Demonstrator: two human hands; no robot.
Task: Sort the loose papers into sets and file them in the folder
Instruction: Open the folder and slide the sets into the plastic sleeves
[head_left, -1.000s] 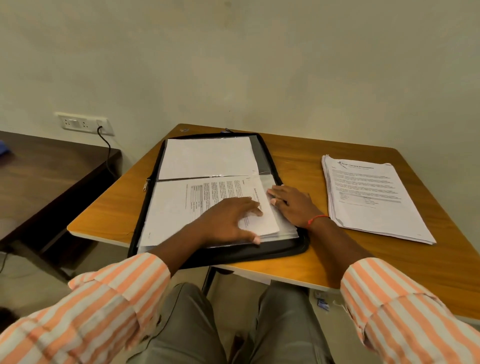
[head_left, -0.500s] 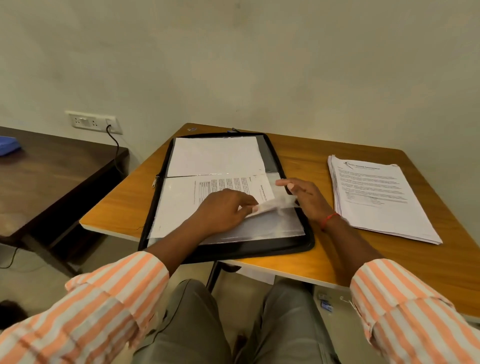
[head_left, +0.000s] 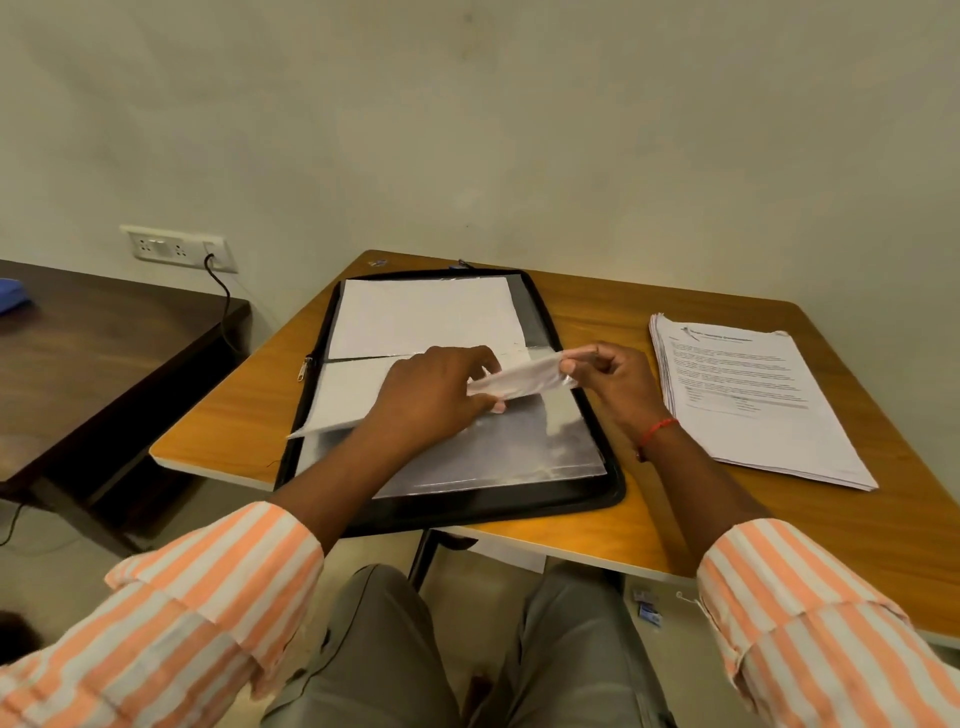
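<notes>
Head: open folder (head_left: 519, 514), papers (head_left: 348, 395) in sleeve (head_left: 519, 382)

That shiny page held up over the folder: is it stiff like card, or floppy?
Probably floppy: the page curls and twists between the left hand and the right hand, which pinches its corner. Likely light, as that pinch alone holds the corner up. Its sheen suggests it may be slippery.

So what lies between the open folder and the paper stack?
Head view: only the right hand and wrist, pinching a folder page, over a bare strip of wooden table between folder and paper stack.
</notes>
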